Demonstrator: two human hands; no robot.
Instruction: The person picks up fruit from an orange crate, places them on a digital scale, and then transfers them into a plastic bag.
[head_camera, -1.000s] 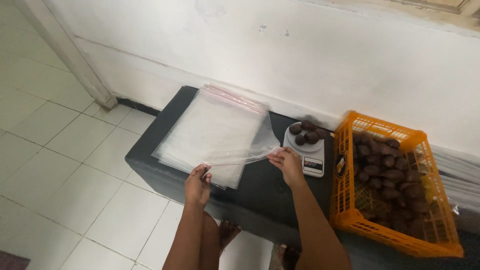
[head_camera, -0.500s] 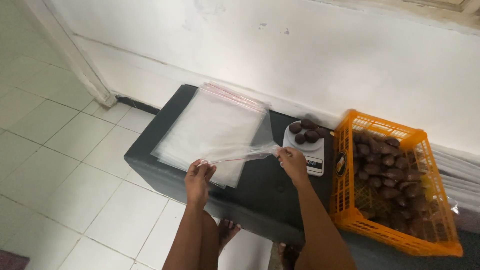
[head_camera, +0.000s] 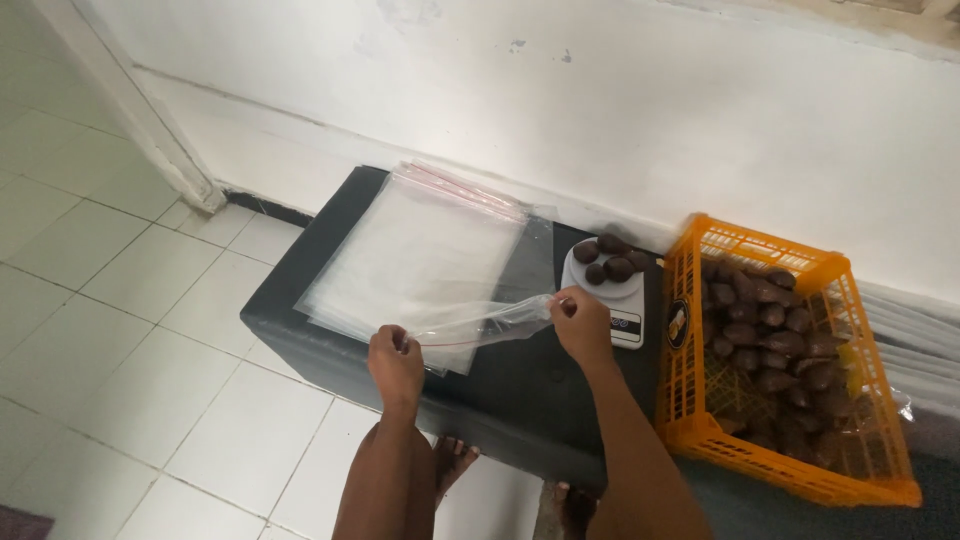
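two hands, one clear plastic bag stretched between them above the near edge of a dark low table. left hand closed around one end of the bag, fingers curled tight; right hand pinching the other end between thumb and fingertips, just in front of a small white scale. compared with a second ago, hands drawn a little further apart and the bag pulled longer and tauter, lifted clear of the stack of flat bags lying across the table's far left corner. half a second ago, much the same grip, only slacker. judged from this: a single bag now separated from the pile and held by both ends, mouth not visibly opened yet.

on the scale's round pan, a handful of dark brown scaly fruits, near the table's far right corner. just beside the table's right edge, an orange plastic crate filled with more of the same fruit. bare feet showing below the near edge, on pale floor tiles. white wall behind, scuffed in places.
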